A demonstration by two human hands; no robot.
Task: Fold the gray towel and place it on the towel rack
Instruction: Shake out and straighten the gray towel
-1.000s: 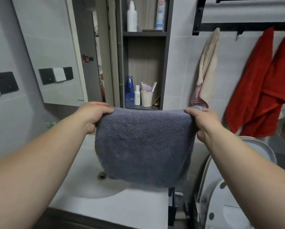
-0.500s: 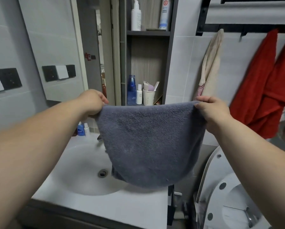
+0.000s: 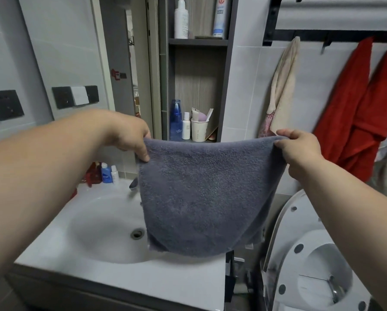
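the towel [image 3: 208,198] is held up in the air between the two hands, over the near edge of the sink [image 3: 102,230] and well clear of it. the left hand [image 3: 129,135] is pinched shut on the upper left corner, and the right hand [image 3: 298,149] is pinched shut on the upper right corner, thumb on the near side and fingers behind.

as to progress, the folding looks partly or wholly done: the towel hangs as a compact, doubled panel, with a second layer showing along the lower edge and a rounded bottom that suggests a fold there. whether one more fold is meant cannot be told. the placing is not yet done: the rack [image 3: 322,33], a black frame on the wall, is above and beyond the right hand, well apart from the towel. red towels [image 3: 356,108] and a beige cloth [image 3: 282,86] are hung from it, to the far side of the right hand.

the top edge is stretched from hand to hand, sagging slightly in the middle, so the long axis is judged to run left to right, near level. the flat face is turned toward the person, and the free end points straight down.

what is left is judged to be a lift up and to the right, then a drape over a bar.
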